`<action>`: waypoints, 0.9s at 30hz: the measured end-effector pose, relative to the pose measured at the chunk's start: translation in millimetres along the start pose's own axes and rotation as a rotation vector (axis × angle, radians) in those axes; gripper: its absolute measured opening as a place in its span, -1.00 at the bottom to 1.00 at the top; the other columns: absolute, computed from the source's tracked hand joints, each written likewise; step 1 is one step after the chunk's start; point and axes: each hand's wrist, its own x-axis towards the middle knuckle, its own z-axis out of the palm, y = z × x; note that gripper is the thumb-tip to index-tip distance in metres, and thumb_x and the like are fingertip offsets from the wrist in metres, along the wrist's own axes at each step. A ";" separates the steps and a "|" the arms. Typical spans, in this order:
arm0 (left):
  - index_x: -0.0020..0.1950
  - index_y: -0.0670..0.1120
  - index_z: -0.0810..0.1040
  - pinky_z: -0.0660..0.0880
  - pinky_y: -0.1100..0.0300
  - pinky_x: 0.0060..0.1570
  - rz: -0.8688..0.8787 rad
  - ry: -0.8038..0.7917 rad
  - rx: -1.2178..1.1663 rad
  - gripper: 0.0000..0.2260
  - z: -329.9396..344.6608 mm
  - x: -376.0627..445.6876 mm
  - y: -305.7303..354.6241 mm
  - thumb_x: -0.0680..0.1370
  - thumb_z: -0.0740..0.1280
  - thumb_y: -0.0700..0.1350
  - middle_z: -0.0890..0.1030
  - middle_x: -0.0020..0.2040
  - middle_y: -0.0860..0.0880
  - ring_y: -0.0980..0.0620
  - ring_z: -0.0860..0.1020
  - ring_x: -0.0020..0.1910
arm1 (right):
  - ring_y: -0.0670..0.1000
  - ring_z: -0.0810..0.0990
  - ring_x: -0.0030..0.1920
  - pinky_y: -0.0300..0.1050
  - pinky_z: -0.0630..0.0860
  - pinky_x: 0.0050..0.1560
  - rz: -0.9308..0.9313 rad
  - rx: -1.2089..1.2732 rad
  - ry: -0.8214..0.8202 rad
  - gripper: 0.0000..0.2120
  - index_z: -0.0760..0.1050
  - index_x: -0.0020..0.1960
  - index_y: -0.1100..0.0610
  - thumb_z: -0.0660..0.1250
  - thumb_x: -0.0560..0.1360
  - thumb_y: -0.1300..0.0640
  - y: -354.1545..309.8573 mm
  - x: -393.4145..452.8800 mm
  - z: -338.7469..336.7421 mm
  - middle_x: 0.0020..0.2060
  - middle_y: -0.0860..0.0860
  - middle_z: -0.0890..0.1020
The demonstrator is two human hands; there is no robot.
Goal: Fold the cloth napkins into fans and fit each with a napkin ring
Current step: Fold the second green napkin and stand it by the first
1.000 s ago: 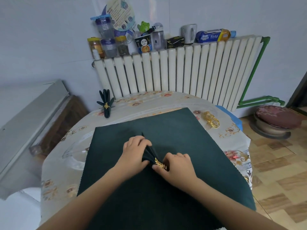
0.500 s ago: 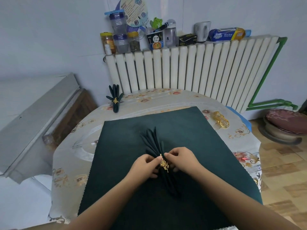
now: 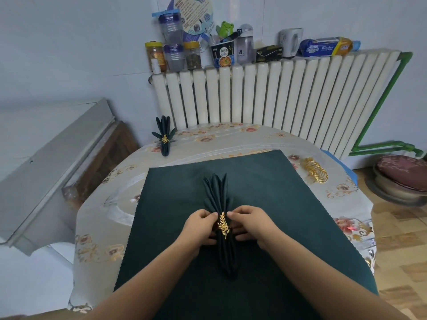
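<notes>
Floral tablecloth [image 3: 272, 144] (white radiator [image 3: 277, 93] behind) carries dark green cloth [image 3: 300, 204].

My left hand [image 3: 200, 224] and right hand [image 3: 250, 221] flank the ringed napkin [image 3: 220, 204] on the flat cloth [image 3: 288, 204]. Spare rings [image 3: 315, 173] lie far right; a finished fan [image 3: 164, 138] far left.

Both forearms reaching forward, left hand [image 3: 200, 224] and right hand [image 3: 250, 222] close together, fingers curled inward, pinching grip
</notes>
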 end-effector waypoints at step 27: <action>-0.24 -0.11 0.57 0.54 -0.04 0.08 0.083 0.448 -0.069 -0.78 -77.8 350.7 115.3 0.55 0.30 -0.05 0.63 -0.18 -0.11 -0.12 0.59 -0.11 | 0.01 0.62 -0.21 -0.11 0.55 -0.14 -0.081 0.067 0.106 -0.87 0.53 -0.19 0.15 0.35 0.52 0.14 -154.6 363.0 68.8 -0.24 0.07 0.65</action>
